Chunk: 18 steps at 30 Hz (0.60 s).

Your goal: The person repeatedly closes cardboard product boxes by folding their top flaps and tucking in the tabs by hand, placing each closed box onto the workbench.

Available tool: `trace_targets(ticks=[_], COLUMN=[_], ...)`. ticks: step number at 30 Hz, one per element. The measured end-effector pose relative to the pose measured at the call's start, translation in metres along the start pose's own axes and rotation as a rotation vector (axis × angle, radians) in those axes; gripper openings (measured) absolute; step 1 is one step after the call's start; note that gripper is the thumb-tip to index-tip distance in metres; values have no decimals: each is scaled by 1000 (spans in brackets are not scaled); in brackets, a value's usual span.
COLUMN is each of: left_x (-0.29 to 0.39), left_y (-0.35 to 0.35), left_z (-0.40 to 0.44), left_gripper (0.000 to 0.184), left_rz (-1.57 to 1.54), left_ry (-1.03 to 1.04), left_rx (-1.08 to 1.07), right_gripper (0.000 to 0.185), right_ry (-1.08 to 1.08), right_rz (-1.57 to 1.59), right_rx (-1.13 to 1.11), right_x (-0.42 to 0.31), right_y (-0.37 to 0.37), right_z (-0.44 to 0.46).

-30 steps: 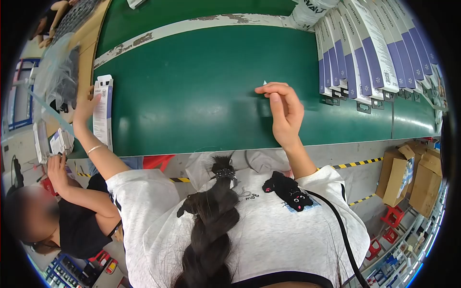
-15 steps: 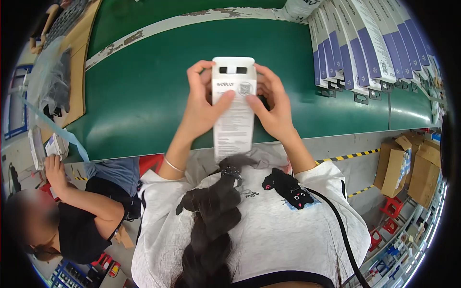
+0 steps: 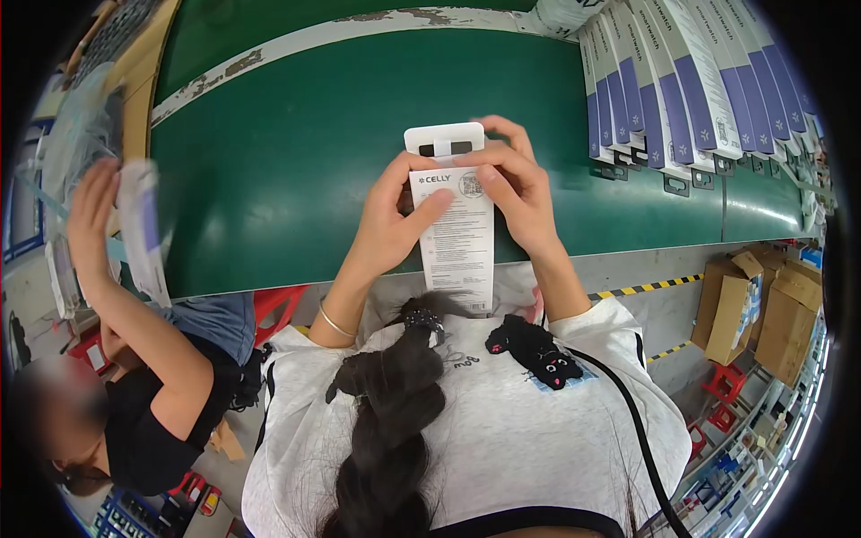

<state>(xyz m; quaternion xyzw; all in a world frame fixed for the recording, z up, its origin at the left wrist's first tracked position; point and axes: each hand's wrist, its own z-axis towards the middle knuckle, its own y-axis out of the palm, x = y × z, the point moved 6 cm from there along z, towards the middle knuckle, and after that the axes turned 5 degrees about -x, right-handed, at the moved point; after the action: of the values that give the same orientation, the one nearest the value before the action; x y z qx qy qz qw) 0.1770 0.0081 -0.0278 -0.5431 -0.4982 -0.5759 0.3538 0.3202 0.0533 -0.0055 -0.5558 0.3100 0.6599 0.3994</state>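
Observation:
A slim white cardboard box (image 3: 457, 242) printed "CELLY", with small text and a QR code on its face, is held upright in front of my chest. Its hang tab (image 3: 442, 136) with a dark slot stands up at the top end. My left hand (image 3: 399, 211) is closed on the left side, thumb on the printed face and fingers at the top edge. At the upper right, my right hand (image 3: 518, 193) grips the box, with its thumb beside the QR code and fingers bent over the top edge below the tab. Some fingertips are hidden.
Several white and purple smartwatch boxes (image 3: 708, 108) stand in a row at the right of the green table (image 3: 287, 161). At left, a co-worker's hand (image 3: 92, 211) is by a blurred box (image 3: 142, 229). Cardboard boxes (image 3: 731, 309) stand on the floor at right.
The box has shifted slightly right and down. My fingers have moved from its sides onto the top edge by the hang tab. The co-worker's hand has risen, and a box is now beside it.

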Motion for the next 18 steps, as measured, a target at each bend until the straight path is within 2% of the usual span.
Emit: trace_targets(ticks=[1,2,3,4,5,6,8,9,12,17,18], left_x=[2,11,18,19,21,22,17,14,11,20,20], left_y=[4,8,8,9,10,10,5,3,1,-2,-2], left_z=[1,3,2,2,3,2,2,3,4,3,3], left_gripper=[38,39,40,40,40,41,41,40,28,18,18], left_rz=[-1,-59,-117,-118,-152,-188,-110,-32,37,88,110], left_ry=[1,105,207,207,236,266,239,216,204,197,143], left_rx=[0,85,169,168,168,168,125,84,104,110,148], right_gripper=[20,20,22,23,27,27,28,28,26,31,30], right_ry=[-64,-63,-10,42,20,20,-138,-138,59,80,86], right_rz=[-20,-21,109,239,316,314,221,220,321,347,324], right_rx=[34,34,18,3,86,88,171,171,96,14,22], right_x=[-5,-6,-3,-1,-3,-6,-18,-16,6,1,3], right_y=[-1,-1,0,1,3,4,-1,-3,-11,-2,-2], right_z=[2,2,1,0,1,3,4,4,-1,0,0])
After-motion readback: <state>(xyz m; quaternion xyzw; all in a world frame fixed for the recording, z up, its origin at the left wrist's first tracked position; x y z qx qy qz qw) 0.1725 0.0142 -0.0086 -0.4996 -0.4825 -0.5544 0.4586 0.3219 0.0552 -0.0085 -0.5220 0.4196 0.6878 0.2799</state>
